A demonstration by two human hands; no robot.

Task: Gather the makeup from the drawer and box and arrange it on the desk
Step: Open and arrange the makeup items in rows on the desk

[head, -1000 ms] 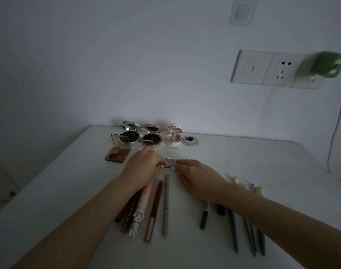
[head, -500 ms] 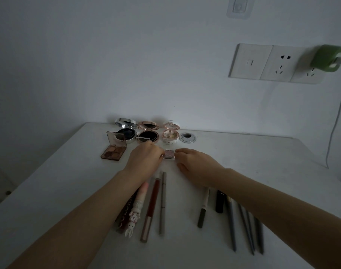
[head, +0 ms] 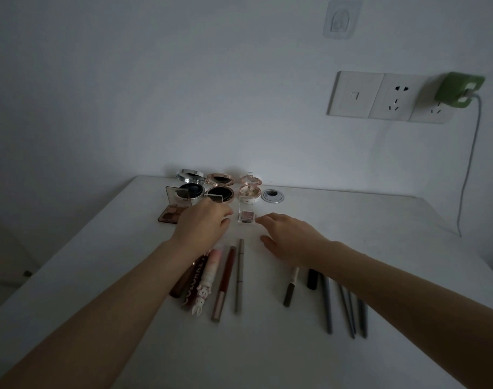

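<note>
The white counter (head: 380,248) fills the lower half of my view, pushed against a plain wall. My two forearms reach across it toward the far edge. My left hand (head: 201,226) lies knuckles up with its fingers bent down, just left of the little pot; a clear square lid (head: 215,197) stands at its fingertips, and I cannot tell whether I am gripping anything under it. My right hand (head: 291,238) is loose, fingers stretched forward and holding nothing, its index tip just beside the pot's right edge. Under my left wrist lies a row of lip pens (head: 223,284), side by side; under my right forearm lies a second row of slim pencils (head: 349,310). At the back three round compacts (head: 220,192) stand open in a line, with a brown eyeshadow palette (head: 172,213) to their left. The small square glitter pot (head: 246,216) sits between my hands, in front of the pink compact.
</note>
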